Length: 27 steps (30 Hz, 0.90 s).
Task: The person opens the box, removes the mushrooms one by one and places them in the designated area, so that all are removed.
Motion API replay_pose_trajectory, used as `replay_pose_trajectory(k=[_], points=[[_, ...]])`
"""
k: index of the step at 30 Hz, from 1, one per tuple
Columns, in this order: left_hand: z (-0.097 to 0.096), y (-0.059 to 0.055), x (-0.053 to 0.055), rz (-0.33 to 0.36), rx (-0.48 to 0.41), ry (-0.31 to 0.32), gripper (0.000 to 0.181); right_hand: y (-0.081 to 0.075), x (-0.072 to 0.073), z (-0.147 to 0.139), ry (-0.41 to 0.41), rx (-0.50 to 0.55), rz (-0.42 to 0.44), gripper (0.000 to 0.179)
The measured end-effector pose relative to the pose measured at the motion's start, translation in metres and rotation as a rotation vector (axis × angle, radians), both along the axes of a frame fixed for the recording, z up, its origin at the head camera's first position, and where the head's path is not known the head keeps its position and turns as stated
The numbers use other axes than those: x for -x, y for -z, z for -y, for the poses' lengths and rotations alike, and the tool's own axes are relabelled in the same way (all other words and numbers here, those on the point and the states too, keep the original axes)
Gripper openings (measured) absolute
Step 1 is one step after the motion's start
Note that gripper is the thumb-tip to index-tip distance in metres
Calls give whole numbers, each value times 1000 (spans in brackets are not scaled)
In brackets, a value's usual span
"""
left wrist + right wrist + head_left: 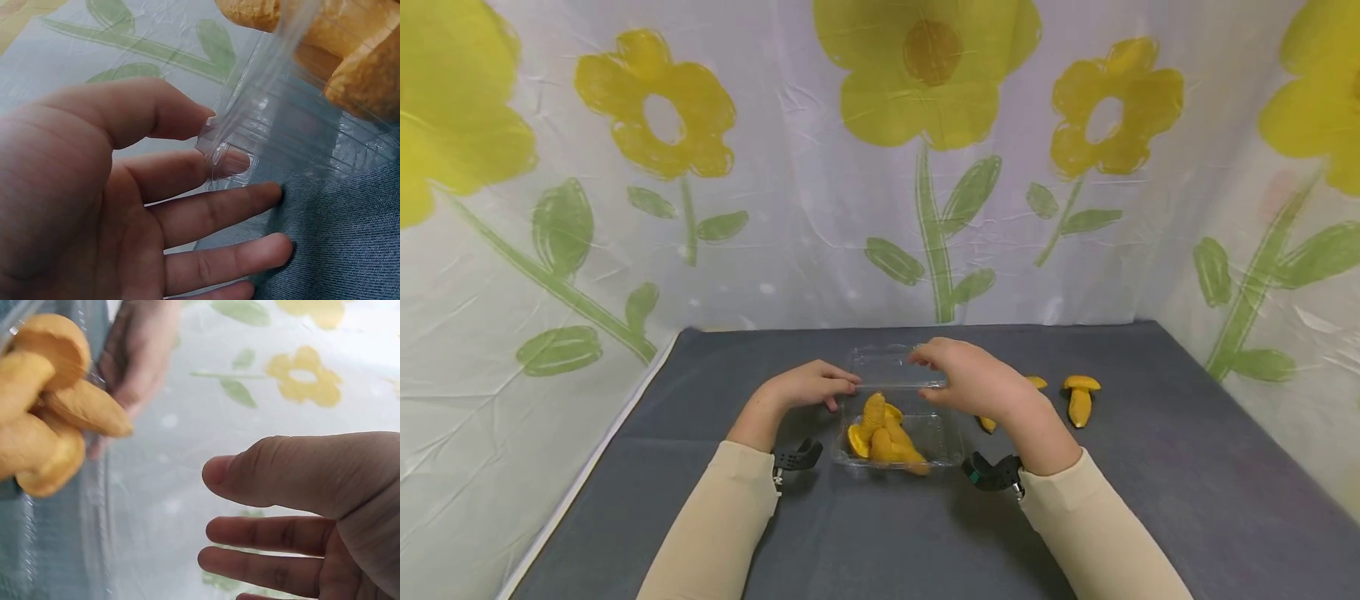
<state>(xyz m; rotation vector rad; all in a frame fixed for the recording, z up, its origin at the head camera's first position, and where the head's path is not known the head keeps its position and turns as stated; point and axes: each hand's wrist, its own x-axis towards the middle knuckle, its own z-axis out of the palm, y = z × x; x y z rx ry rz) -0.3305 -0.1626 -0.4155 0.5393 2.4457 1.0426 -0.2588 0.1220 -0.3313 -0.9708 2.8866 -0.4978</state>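
Note:
A clear plastic clamshell box [945, 435] lies with its lid [874, 360] folded back on the far side. Several yellow-orange toy mushrooms [887, 437] are piled in its near half, mostly to the left. My left hand [805, 387] is at the box's left side; in the left wrist view its thumb and index finger pinch the plastic edge, the other fingers extended. Above the right part of the lid hovers my right hand [976, 382], fingers apart and holding nothing. The right wrist view shows that hand [281, 506] with thumb and fingers loosely extended.
A single toy mushroom [1080, 400] lies on the dark grey cloth [880, 542] to the right. Beside it, another yellow piece [987, 424] is partly hidden behind my right hand. A white curtain [790, 208] with painted yellow flowers surrounds the table's back and sides.

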Motion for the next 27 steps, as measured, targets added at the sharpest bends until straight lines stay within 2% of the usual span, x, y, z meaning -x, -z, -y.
replay_pose_trajectory(k=[8, 14, 20, 27], points=[[1, 0, -1, -10, 1, -5, 39, 16, 3, 23, -81, -21, 46, 49], [1, -1, -1, -18, 8, -15, 38, 28, 4, 34, -180, -57, 14, 51], [0, -1, 0, -23, 7, -26, 37, 40, 4, 42, -228, -97, -108, 46], [1, -4, -1, -20, 21, -24, 39, 46, 6, 48, -223, -120, -259, 31]])
